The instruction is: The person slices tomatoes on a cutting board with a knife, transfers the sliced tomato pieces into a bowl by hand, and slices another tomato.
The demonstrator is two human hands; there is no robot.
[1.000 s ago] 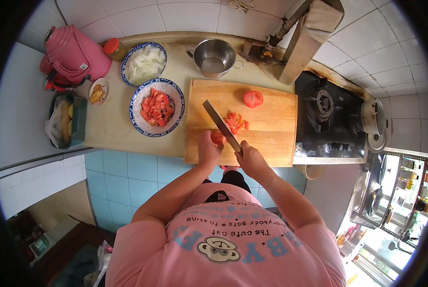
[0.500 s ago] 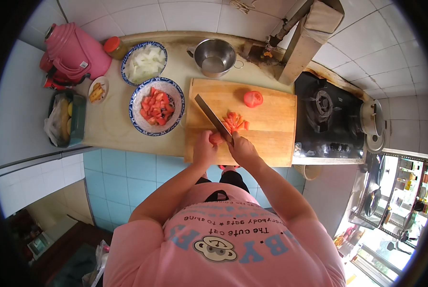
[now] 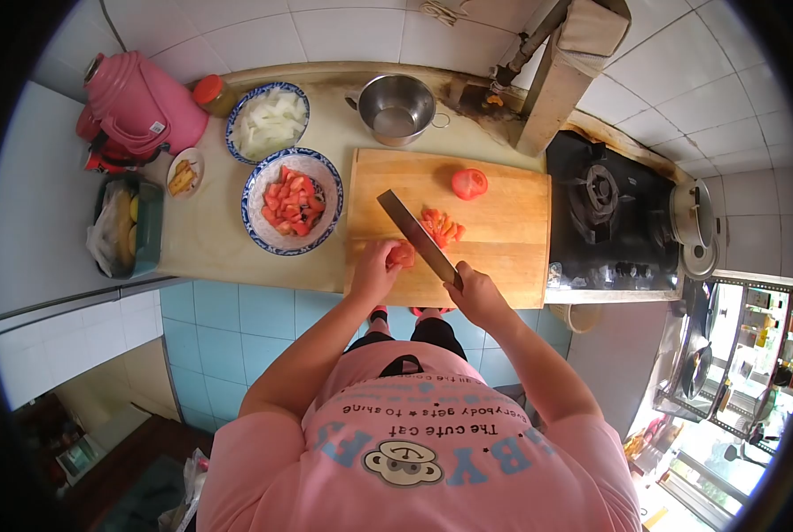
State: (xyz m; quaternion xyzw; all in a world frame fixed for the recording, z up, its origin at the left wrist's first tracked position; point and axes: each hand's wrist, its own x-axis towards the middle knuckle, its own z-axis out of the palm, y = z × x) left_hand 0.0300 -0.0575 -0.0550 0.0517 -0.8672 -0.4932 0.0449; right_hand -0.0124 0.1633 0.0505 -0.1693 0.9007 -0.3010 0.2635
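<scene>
My right hand is closed round the handle of a kitchen knife, whose broad blade slants up and left over the wooden cutting board. Between the fingers of my left hand is a piece of tomato, held on the board just left of the blade. Chopped tomato pieces lie in a small heap on the blade's other side. Farther back on the board sits a tomato half, cut face showing.
Left of the board stand a patterned bowl of tomato chunks and a plate of pale sliced vegetable. A metal pot is behind the board. A gas stove adjoins it on the right. A pink thermos stands far left.
My right hand has moved right and slightly toward me with the knife, widening the gap between blade and left hand. The tomato piece in my left hand now shows more.
</scene>
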